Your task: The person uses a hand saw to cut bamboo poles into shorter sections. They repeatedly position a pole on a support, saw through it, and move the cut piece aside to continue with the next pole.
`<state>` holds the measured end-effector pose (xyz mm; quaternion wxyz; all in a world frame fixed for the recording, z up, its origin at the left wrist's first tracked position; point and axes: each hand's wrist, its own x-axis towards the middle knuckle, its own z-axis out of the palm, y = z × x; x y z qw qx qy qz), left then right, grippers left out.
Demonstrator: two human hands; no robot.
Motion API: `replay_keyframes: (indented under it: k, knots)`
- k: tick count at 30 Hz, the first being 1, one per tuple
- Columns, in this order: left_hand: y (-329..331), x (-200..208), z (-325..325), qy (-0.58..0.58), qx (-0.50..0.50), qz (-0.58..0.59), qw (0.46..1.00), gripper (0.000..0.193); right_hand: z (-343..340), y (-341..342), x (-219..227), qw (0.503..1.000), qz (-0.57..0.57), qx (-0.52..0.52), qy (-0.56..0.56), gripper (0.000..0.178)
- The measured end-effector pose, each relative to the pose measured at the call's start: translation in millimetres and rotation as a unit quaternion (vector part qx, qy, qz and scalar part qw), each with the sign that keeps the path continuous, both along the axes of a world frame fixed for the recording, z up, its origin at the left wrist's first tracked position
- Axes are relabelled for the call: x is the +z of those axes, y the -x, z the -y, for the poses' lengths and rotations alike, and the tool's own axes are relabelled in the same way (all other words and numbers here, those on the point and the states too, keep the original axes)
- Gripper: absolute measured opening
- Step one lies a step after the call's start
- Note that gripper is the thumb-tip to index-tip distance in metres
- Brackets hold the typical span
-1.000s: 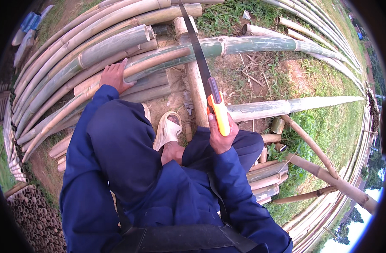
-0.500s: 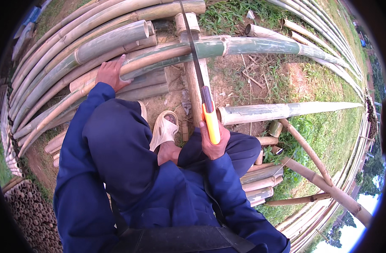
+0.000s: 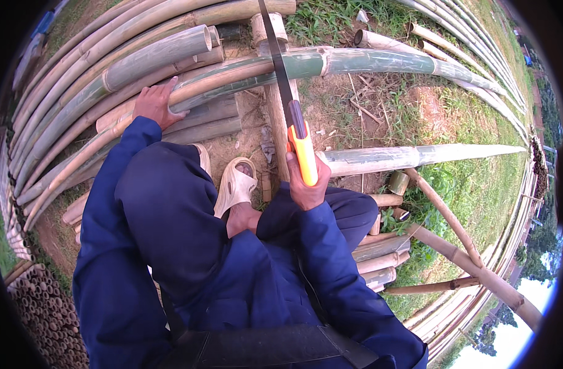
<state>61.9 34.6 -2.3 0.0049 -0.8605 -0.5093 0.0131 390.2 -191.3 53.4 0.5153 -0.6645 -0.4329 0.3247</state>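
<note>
In my right hand is a handsaw with an orange-yellow handle, my fingers closed around the grip. Its dark blade crosses a long green bamboo pole and points away from me. A thinner tan bamboo pole lies along the green one, ending near the blade. My left hand grips this tan pole on the left side, fingers over it and thumb on the near side. Under the poles, by the blade, runs a bamboo support. How deep the blade sits is hard to see.
More bamboo poles are stacked at the far left. A pale bamboo pole extends right from beside my right hand. Propped poles form a frame at the lower right. My sandaled foot rests near the support.
My right hand has pushed the saw forward, away from me, across the pole. The left hand keeps its place on the tan pole. The whole view has shifted slightly.
</note>
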Motion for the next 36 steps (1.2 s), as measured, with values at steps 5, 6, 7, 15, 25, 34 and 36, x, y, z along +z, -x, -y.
replay_keyframes:
  k: [5,6,7,15,25,34,36]
  knots:
    - [7.1,-6.3,0.1,-0.008,-0.009,0.002,1.000,0.101,35.9,1.8,-8.6,0.999,0.033,0.030,-0.019,0.012]
    - [9.2,-4.4,-0.9,-0.005,-0.008,0.004,1.000,0.101,62.4,2.2,-7.7,1.000,-0.008,0.015,0.019,0.019]
    - [6.6,-2.5,0.1,0.001,-0.008,0.008,1.000,0.101,83.6,-1.2,3.2,0.999,0.027,0.029,0.037,0.025]
    - [1.4,5.5,-6.2,0.019,0.002,-0.007,1.000,0.099,-1.8,-2.2,-8.2,1.000,-0.006,0.016,0.023,0.011]
    - [4.4,-1.4,-4.1,0.007,-0.008,0.010,1.000,0.097,91.0,-1.5,-9.6,1.000,0.028,-0.002,-0.005,0.018]
    - [-1.7,7.7,11.9,0.001,0.024,0.066,0.998,0.126,-20.5,-6.2,-31.0,0.999,0.002,0.026,-0.039,0.013]
    - [-9.0,9.0,37.0,-0.038,0.043,0.108,0.992,0.128,-12.9,-7.8,-31.1,0.999,-0.009,0.028,-0.012,0.015]
